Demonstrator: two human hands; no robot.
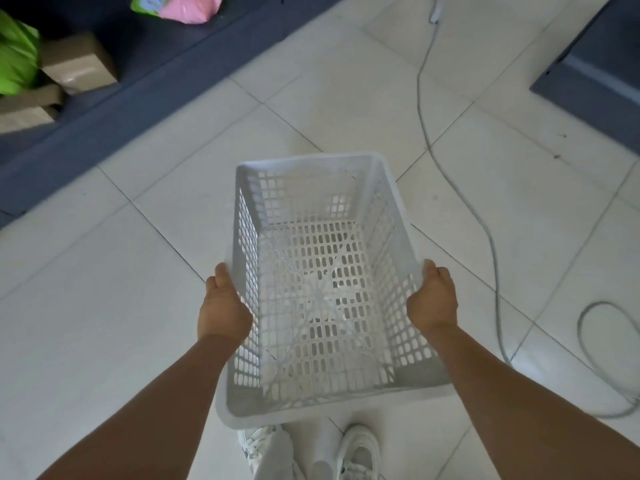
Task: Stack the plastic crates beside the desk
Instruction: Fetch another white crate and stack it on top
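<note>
One white perforated crate [322, 289] is held above the tiled floor [104, 306], open side up, nothing visible inside it. It sits between the two hands.

Left hand [223, 306]: grasping the crate's left long rim, thumb lying along the top edge, fingers curled under and out of sight.

Right hand [433, 299]: grasping the right long rim in the same manner, thumb on top, fingers hidden beneath.

Both grips fall about midway along the long sides. The crate's far end extends beyond the hands; its near end lies back between the forearms, above a pair of white shoes [356, 452].

A grey cable [460, 188] runs along the floor out past the right hand and ends in a loop further to that side, well apart from the crate.

Beyond the left hand, a dark mat [121, 98] borders the tiles. On it, far out from that hand, rest cardboard boxes [79, 64], a green bag [17, 53] and a pink bag [190, 8].

A dark panel [595, 64] stands far beyond the right hand; what it is I cannot tell.
</note>
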